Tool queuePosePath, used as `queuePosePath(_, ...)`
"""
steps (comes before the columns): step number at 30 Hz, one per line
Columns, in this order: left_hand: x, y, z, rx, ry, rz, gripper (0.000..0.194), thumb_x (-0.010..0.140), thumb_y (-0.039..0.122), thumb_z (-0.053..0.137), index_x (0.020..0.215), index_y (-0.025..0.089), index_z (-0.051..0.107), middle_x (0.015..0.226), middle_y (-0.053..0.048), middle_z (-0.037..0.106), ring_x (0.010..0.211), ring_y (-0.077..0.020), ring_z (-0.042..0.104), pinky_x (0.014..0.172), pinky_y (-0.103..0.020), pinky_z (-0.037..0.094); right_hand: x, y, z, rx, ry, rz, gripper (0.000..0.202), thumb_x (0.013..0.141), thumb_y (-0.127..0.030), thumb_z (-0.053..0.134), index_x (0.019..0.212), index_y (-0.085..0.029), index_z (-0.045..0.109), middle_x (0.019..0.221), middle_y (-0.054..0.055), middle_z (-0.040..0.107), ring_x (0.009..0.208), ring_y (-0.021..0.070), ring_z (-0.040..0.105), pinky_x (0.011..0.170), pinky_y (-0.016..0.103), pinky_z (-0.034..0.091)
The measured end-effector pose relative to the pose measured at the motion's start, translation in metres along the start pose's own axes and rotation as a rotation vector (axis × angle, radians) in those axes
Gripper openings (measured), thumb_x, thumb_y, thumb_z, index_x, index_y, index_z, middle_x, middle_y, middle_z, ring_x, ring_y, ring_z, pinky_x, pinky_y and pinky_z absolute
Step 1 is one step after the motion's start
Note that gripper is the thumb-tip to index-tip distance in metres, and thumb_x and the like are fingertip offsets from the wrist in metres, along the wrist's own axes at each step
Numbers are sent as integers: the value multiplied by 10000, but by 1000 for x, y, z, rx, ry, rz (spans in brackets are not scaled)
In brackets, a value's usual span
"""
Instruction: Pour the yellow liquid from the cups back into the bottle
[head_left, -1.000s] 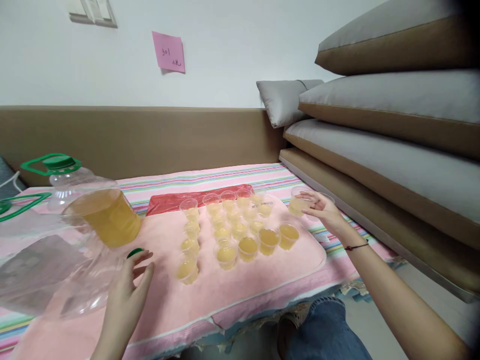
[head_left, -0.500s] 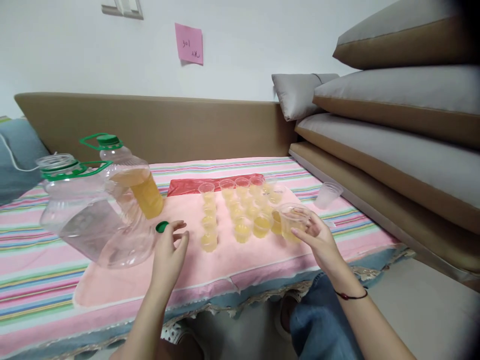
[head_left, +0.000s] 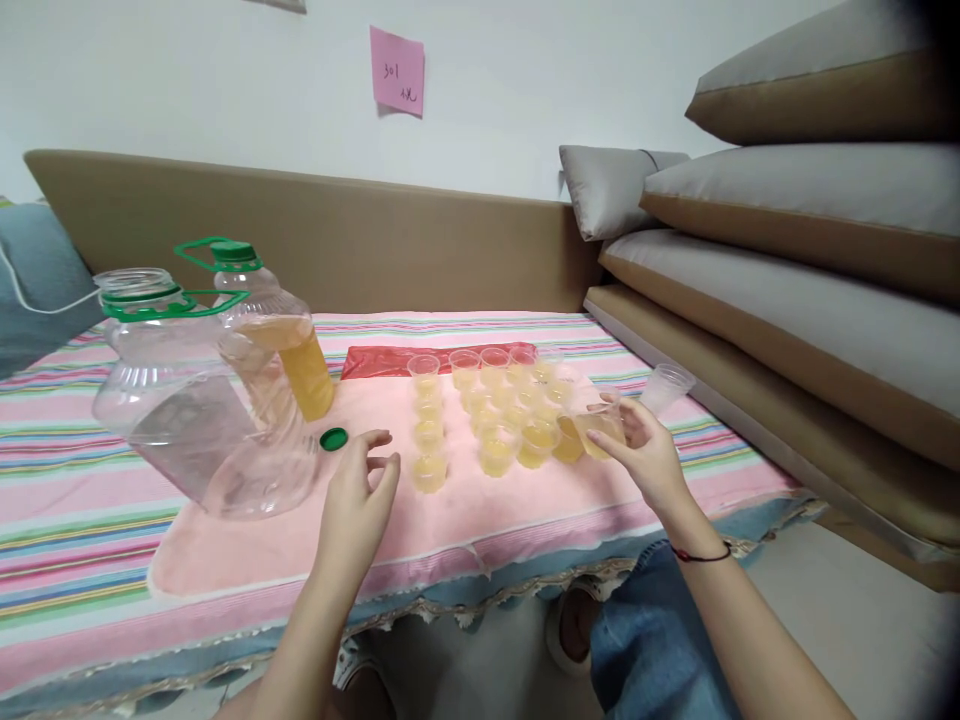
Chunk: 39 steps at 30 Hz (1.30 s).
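Observation:
My right hand (head_left: 646,450) is wrapped around a clear plastic cup (head_left: 598,432) of pale yellow liquid, at the right end of the front row of cups. Several like it stand in rows on the pink mat, among them a front cup (head_left: 496,450) and a separate column to the left ending in a near cup (head_left: 429,470). My left hand (head_left: 366,480) hovers over the mat, fingers apart and holding nothing, between that column and a green bottle cap (head_left: 334,439). To its left stands a big clear jug (head_left: 202,420) without a cap.
Behind the jug is a capped bottle (head_left: 304,370) partly filled with yellow liquid. A red plastic strip (head_left: 375,362) lies behind the cups. An upturned-looking stack of clear cups (head_left: 666,388) sits at right, near piled cushions (head_left: 787,270). The striped cloth (head_left: 90,520) covers the bed.
The right-hand cup has come down and in toward the row's right end. My left hand has moved slightly right relative to the green cap, fingers still apart. The view has shifted a little.

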<state>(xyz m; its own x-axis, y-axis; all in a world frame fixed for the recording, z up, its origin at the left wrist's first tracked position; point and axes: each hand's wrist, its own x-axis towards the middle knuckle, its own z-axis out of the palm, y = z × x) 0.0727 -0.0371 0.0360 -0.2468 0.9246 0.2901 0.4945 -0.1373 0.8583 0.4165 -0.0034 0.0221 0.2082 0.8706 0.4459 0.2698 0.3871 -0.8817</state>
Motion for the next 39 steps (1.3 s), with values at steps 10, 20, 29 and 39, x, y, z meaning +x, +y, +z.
queuePosePath(10, 3, -4, -2, 71, -23, -32, 414, 817, 519, 518, 1096, 219, 583, 1258, -107, 647, 925, -261, 675, 773, -392, 517, -9, 9, 12, -104, -20, 19, 572, 691, -429, 834, 1189, -237, 628, 1315, 136, 644, 1266, 330, 572, 1124, 545, 410)
queuePosePath(20, 0, -1, -2, 102, -35, -48, 416, 810, 517, 517, 1096, 221, 579, 1268, -109, 649, 939, -272, 687, 710, -369, 518, -14, 8, 13, -224, 33, -7, 545, 703, -432, 812, 1181, -217, 664, 1290, 133, 663, 1250, 332, 577, 1104, 547, 424)
queuePosePath(29, 0, -1, -3, 88, -34, -52, 412, 817, 497, 526, 1105, 208, 581, 1257, -111, 649, 955, -274, 685, 712, -371, 517, -13, 5, 14, -341, 51, -103, 528, 715, -419, 800, 1192, -231, 677, 1212, 109, 697, 1159, 313, 620, 1037, 522, 483)
queuePosePath(39, -1, -1, -1, 86, -44, -53, 387, 833, 475, 518, 1113, 215, 575, 1258, -102, 645, 959, -262, 670, 772, -384, 508, -12, 12, 14, -376, 65, -130, 533, 722, -407, 794, 1203, -214, 671, 1215, 122, 687, 1133, 308, 628, 1044, 524, 472)
